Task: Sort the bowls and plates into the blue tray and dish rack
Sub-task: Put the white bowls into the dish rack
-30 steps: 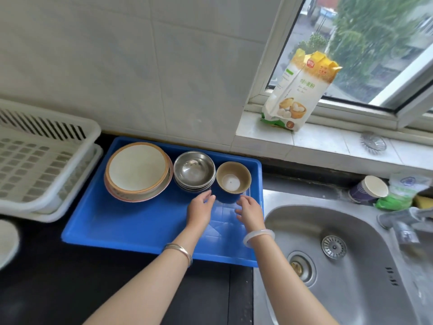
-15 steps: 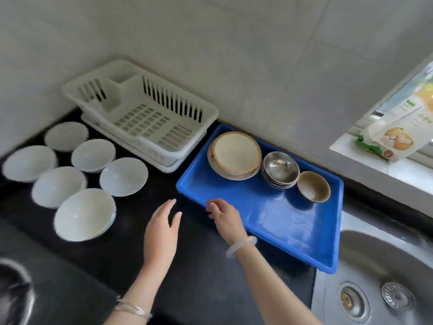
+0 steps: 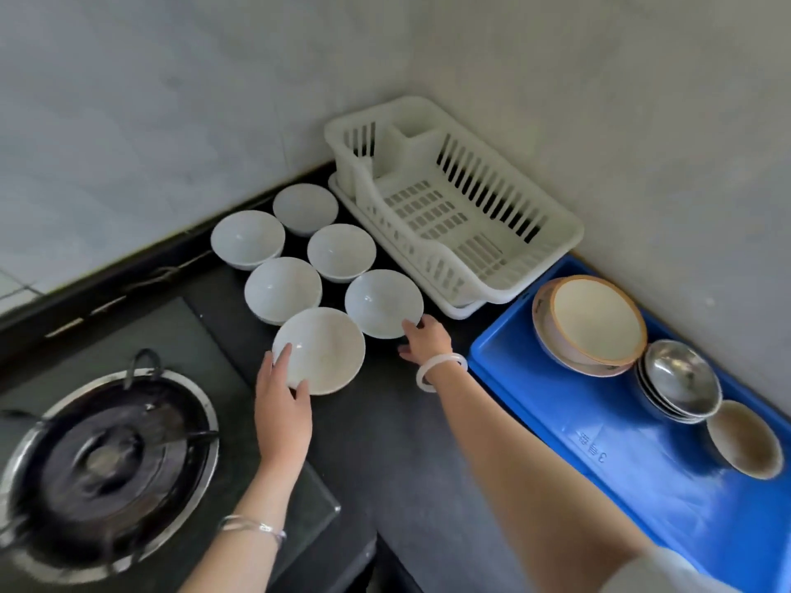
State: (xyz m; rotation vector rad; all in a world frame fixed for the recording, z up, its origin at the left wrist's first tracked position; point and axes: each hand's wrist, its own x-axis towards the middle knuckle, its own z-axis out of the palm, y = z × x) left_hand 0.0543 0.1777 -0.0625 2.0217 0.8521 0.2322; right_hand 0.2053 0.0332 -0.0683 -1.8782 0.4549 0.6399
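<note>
Several white bowls stand on the black counter left of the white dish rack (image 3: 453,216). My left hand (image 3: 282,400) grips the near rim of the closest white bowl (image 3: 321,348), thumb and fingers over its edge. My right hand (image 3: 426,340) touches the near edge of the white bowl beside the rack (image 3: 383,301), fingers curled at its rim. The blue tray (image 3: 620,455) on the right holds stacked brown-rimmed plates (image 3: 593,325), stacked steel bowls (image 3: 680,380) and a small brown bowl (image 3: 744,438). The rack holds nothing.
A gas burner (image 3: 107,460) with a dark pot stand sits at the lower left under glass. Tiled walls meet in the corner behind the rack. Bare black counter lies between my arms.
The view has swung left from the sink and tray to the white bowls. Both hands left the tray, crossed the counter and now reach the two nearest white bowls.
</note>
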